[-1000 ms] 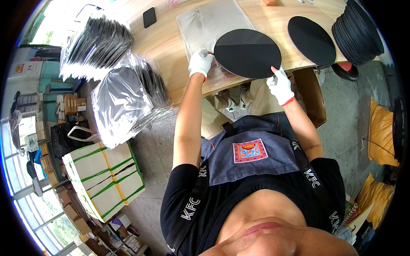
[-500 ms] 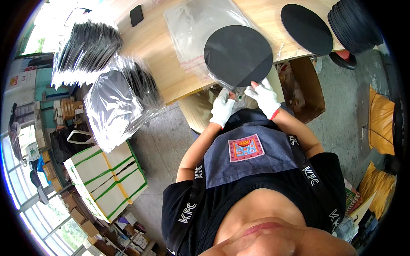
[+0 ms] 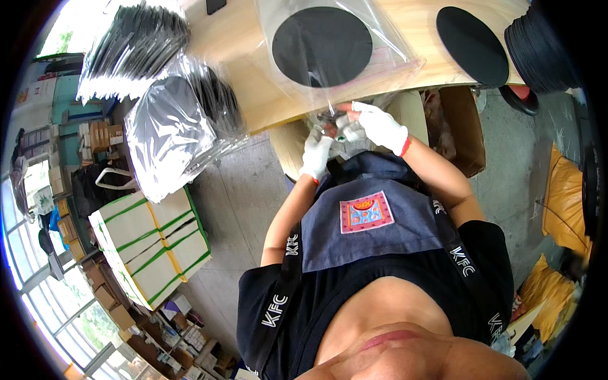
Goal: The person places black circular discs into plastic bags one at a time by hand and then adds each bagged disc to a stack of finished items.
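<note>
A flat black disc (image 3: 323, 47) lies on the table inside a clear plastic bag (image 3: 396, 47), whose near edge reaches the table's front edge. My left hand (image 3: 316, 153), in a white glove with bare fingertips showing, is closed at the bag's near edge, just below the disc. To its right, my gloved right hand (image 3: 380, 130) is turned inward, its thumb and fingers pinched on the film near the table edge. Glare and the see-through plastic partly hide what the fingertips touch.
Bagged black discs (image 3: 171, 126) pile up at the table's left. At the right stand a loose black disc (image 3: 472, 45) and a stack of black discs (image 3: 543, 50). A cardboard box (image 3: 465, 130) sits under the table, a strapped white bundle (image 3: 152, 244) on the floor at left.
The disc now lies further left and away from me, with the bag over it. My right hand has moved up and inward, towards the left hand. The whole view has shifted slightly.
</note>
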Action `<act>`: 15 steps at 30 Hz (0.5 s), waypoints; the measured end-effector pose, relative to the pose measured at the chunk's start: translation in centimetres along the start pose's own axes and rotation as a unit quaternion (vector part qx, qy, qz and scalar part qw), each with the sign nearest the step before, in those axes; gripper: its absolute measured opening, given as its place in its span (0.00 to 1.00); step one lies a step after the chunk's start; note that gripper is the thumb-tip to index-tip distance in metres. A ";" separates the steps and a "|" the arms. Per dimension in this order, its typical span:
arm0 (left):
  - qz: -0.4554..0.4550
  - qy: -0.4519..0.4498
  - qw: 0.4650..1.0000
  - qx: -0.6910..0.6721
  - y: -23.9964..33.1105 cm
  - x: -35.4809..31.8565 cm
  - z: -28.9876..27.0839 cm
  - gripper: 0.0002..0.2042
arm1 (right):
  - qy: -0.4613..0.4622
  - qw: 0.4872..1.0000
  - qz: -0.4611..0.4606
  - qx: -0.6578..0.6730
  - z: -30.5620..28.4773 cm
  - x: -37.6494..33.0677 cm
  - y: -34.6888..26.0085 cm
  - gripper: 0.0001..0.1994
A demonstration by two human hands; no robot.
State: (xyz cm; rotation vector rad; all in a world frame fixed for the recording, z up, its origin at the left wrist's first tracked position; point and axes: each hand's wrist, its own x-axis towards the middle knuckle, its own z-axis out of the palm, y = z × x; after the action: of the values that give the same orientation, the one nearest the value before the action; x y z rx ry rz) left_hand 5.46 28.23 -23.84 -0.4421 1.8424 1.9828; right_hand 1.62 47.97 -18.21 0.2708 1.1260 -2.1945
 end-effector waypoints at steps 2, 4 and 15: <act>-0.018 0.006 0.999 -0.028 1.4 -0.6 -0.5 0.10 | -0.037 0.975 0.013 -0.217 0.3 -1.8 -0.2 0.17; -0.033 0.004 0.998 -0.044 1.5 -1.2 -1.6 0.13 | -0.007 0.956 0.053 -0.289 1.9 -2.8 -1.3 0.14; -0.050 -0.006 0.994 -0.102 1.9 -2.6 -4.7 0.12 | -0.005 0.555 -0.269 -0.787 6.2 0.8 2.4 0.09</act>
State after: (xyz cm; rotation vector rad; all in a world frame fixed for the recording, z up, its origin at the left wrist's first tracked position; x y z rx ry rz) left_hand 6.67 23.28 -21.35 -0.5695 1.5840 2.1073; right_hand 3.14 41.70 -16.36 -0.9747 2.8304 -0.6556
